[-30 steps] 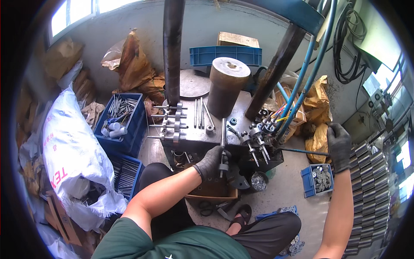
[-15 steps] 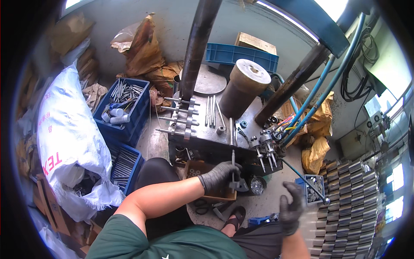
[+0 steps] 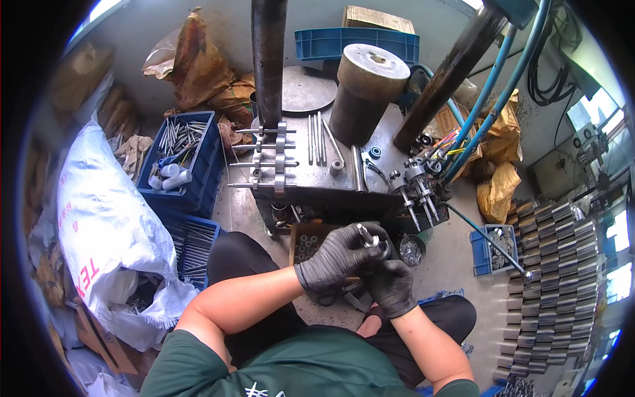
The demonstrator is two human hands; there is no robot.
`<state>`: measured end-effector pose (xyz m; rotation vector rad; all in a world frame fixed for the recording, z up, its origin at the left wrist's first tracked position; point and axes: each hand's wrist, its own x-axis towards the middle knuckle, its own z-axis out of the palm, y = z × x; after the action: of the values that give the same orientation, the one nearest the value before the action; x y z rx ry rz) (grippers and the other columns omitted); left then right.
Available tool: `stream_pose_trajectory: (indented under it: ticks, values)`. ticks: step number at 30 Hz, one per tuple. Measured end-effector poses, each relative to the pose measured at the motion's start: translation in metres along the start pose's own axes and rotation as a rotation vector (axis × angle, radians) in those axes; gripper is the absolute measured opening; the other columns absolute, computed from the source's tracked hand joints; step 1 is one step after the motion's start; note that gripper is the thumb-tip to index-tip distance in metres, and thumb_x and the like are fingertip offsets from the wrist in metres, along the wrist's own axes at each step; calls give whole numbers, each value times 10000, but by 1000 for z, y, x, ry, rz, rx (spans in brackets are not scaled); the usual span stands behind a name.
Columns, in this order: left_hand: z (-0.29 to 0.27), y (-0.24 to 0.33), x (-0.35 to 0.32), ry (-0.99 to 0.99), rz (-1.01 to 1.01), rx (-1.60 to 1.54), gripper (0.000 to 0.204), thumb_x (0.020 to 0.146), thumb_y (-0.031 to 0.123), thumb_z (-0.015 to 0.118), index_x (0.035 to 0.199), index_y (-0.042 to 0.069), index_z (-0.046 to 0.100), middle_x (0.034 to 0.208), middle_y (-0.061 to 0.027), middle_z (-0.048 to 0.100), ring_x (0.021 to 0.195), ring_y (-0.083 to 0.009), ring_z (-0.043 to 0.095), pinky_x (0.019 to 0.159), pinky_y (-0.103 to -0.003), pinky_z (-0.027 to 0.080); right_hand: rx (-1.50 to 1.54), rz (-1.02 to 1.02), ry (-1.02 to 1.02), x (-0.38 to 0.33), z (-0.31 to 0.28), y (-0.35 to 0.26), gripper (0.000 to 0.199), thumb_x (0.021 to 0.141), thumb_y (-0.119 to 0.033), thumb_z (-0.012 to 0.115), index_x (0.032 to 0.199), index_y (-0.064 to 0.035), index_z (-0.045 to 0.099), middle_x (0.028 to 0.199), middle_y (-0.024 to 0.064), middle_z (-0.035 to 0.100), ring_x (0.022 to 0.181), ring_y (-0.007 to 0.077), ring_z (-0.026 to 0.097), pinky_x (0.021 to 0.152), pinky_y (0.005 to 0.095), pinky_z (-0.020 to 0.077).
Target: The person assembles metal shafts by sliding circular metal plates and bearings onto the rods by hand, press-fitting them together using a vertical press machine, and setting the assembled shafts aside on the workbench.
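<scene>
My left hand [image 3: 338, 257], in a dark glove, is closed round a metal shaft [image 3: 366, 234] in front of the bench. The shaft's tip points up past my fingers, and a round collar or ring shows on it. Pressed close beside it, my gloved right hand [image 3: 390, 286] has its fingers curled at the shaft's lower part. What those fingers grip is hidden. Beyond my hands, on the metal bench [image 3: 301, 178], lie several thin rods [image 3: 317, 139], a small ring [image 3: 336, 165] and pliers [image 3: 376, 173]. Shafts with discs [image 3: 281, 162] rest at the bench's left edge.
A thick steel cylinder [image 3: 370, 92] stands on the bench between two dark posts [image 3: 269, 66]. Blue crates [image 3: 210, 159] of rods and a white sack [image 3: 109, 225] are on the left. Stacked metal pieces [image 3: 555, 284] and a blue bin [image 3: 486, 261] are on the right.
My right hand has come in from the right, from open to curled beside my left hand. The shaft in my left hand has been raised and tilted toward me. The view has shifted.
</scene>
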<state>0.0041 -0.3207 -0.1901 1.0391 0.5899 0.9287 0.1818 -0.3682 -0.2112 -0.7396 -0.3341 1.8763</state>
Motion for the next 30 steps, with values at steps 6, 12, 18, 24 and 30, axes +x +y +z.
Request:
stream_pose_trajectory:
  ticks: [6,12,18,24,30]
  values:
    - [-11,4,6,36,94,160,270,950,150,768,1187,39,704,1257,-64,697,1447,-235,456,1176,-427,399,179,311,-236,11,-56,8,566,1033,-632,445,1266,-144,611,1013,32,660,719,128,603,585,282,485]
    - [-14,-10,11,66,136,321,275,936,154,779,1182,45,720,1265,-94,700,1414,-239,491,1140,-418,433,124,141,77,23,-29,13,605,1070,-599,355,1305,-95,593,1183,80,630,1077,201,609,869,359,545]
    - [-12,-21,8,83,-15,233,339,968,153,732,1278,36,655,1258,-95,687,1205,-159,608,1054,-342,497,216,83,-6,23,-10,7,363,1020,-329,553,1297,-103,609,1284,109,637,1200,262,610,1063,482,487]
    - [-16,-22,2,185,66,218,290,1048,251,647,1247,41,640,1105,-29,669,1004,-83,618,901,-276,532,84,83,208,15,-12,26,245,1015,-217,524,1185,-85,642,1103,77,674,1026,233,654,913,453,569]
    - [-32,47,-2,396,16,279,231,1044,257,639,1088,34,680,978,-32,699,890,-100,649,810,-250,541,52,124,72,-5,19,7,374,1023,-413,593,1245,-113,611,1104,60,671,933,181,661,751,331,536]
